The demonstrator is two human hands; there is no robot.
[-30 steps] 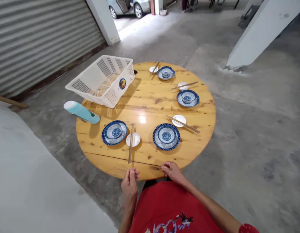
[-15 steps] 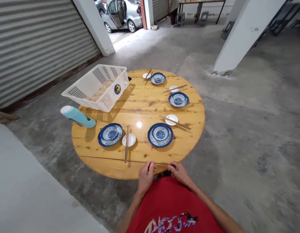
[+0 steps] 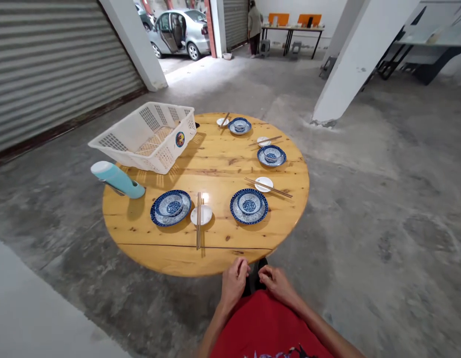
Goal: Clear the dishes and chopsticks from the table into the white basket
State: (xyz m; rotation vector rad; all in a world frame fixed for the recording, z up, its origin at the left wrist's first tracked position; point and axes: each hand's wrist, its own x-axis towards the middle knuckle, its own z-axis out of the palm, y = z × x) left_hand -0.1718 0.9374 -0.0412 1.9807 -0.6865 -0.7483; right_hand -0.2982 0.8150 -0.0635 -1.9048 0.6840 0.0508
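My left hand [image 3: 236, 277] is loosely curled at the near edge of the round wooden table [image 3: 215, 169]. Just right of it, my right hand [image 3: 274, 281] is curled too, apart from the table edge. Neither hand shows anything in its fingers. Nearest to them on the table is a blue-and-white plate [image 3: 265, 215] with a bowl [image 3: 249, 203] on it. Beside it, chopsticks [image 3: 278, 190] rest on a small white dish [image 3: 264, 184]. To the left, another pair of chopsticks [image 3: 198, 228] lies across a white dish [image 3: 205, 215], next to a plate [image 3: 153, 215] bearing a bowl [image 3: 170, 204].
Two more settings with plates [image 3: 284, 158] stand along the far right side. A white plastic basket [image 3: 128, 161] and a leaning turquoise bottle [image 3: 118, 180] occupy the left. Beyond are a pillar [image 3: 349, 74], a shutter [image 3: 59, 74], a car [image 3: 182, 32] and a person [image 3: 254, 27].
The camera view has tilted up, showing more of the far room. Both hands sit slightly lower and farther from the table edge. The tableware has not moved.
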